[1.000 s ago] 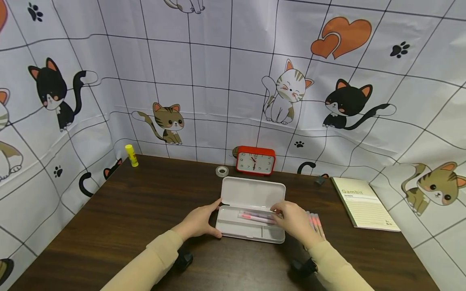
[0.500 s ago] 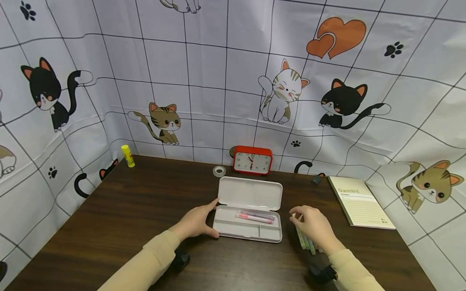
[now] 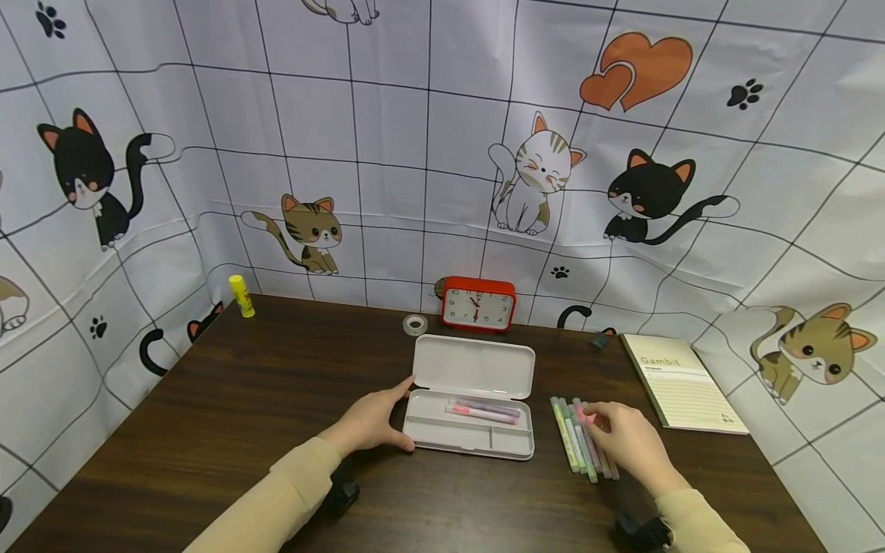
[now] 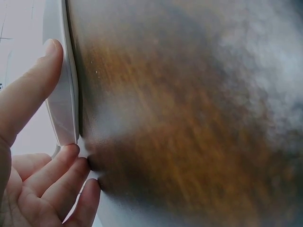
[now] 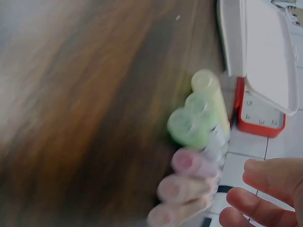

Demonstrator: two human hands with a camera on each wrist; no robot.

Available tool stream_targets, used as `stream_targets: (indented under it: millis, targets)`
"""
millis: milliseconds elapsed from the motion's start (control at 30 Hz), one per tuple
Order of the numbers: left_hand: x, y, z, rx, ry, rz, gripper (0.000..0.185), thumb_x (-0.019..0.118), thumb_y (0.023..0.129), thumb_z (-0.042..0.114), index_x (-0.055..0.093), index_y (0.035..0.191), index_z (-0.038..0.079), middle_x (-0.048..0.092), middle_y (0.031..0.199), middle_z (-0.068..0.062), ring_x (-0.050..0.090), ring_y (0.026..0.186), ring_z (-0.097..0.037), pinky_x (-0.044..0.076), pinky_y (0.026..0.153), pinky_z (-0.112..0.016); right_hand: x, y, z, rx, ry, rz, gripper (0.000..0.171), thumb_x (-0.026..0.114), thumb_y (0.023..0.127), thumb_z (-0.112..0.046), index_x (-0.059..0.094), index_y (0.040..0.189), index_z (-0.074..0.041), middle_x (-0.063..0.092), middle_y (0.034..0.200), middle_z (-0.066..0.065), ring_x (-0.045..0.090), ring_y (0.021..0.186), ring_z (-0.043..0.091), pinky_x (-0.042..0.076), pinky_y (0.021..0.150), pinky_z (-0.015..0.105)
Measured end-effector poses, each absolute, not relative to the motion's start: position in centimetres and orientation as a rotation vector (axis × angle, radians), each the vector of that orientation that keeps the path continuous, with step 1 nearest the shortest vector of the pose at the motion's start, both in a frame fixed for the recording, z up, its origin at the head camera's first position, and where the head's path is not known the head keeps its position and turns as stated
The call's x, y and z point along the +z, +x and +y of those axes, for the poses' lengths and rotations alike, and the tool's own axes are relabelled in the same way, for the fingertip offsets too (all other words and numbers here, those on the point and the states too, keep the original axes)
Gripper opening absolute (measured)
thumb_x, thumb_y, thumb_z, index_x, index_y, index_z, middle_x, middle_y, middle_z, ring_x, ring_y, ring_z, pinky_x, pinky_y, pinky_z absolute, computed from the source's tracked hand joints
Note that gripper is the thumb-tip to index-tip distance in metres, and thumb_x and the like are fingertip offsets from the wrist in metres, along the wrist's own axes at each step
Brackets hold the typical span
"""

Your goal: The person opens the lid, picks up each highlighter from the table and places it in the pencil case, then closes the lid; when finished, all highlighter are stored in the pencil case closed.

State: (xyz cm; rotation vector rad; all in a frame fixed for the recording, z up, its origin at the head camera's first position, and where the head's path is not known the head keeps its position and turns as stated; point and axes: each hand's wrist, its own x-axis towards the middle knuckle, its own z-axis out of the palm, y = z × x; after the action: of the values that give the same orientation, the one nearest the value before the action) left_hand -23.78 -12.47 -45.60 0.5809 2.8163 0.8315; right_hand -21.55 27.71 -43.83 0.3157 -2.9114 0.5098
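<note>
Right hand (image 3: pixel 625 442) has moved from the open white plastic pencil case (image 3: pixel 448 436) to the slim pastel pens (image 3: pixel 574 438) right of it on the dark wood-grain counter (image 3: pixel 297 361); fingers parted, contact undeterminable. Left hand (image 3: pixel 372 419) grips the case's left end, thumb opposing fingers.

Here's the white pencil case (image 3: pixel 474 369), lid flung right back, left hand (image 3: pixel 372 421) gripping its end! Two pens (image 3: pixel 484 412), pink and purple, lie in the back compartment. Just right, a row of markers (image 3: pixel 586 444), green through pink, lies side by side, right hand (image 3: pixel 628 439) over the pink end.
</note>
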Motion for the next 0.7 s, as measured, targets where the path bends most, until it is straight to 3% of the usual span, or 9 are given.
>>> stream_targets:
  millis: [700]
  targets:
    - [-45.8,-23.8,-12.6,0.849,0.565,2.802,0.108,0.087,0.064,0.038,0.028,0.150,0.009,0.055,0.135,-0.010,0.050,0.123,-0.033,0.040,0.100,-0.048,-45.0,-21.1,30.0,0.510,0.287,-2.951,0.014,0.073,0.081,-0.015,0.071,0.092,-0.005,0.060,0.071,-0.004,0.047,0.058,0.008,0.038,0.049,0.025]
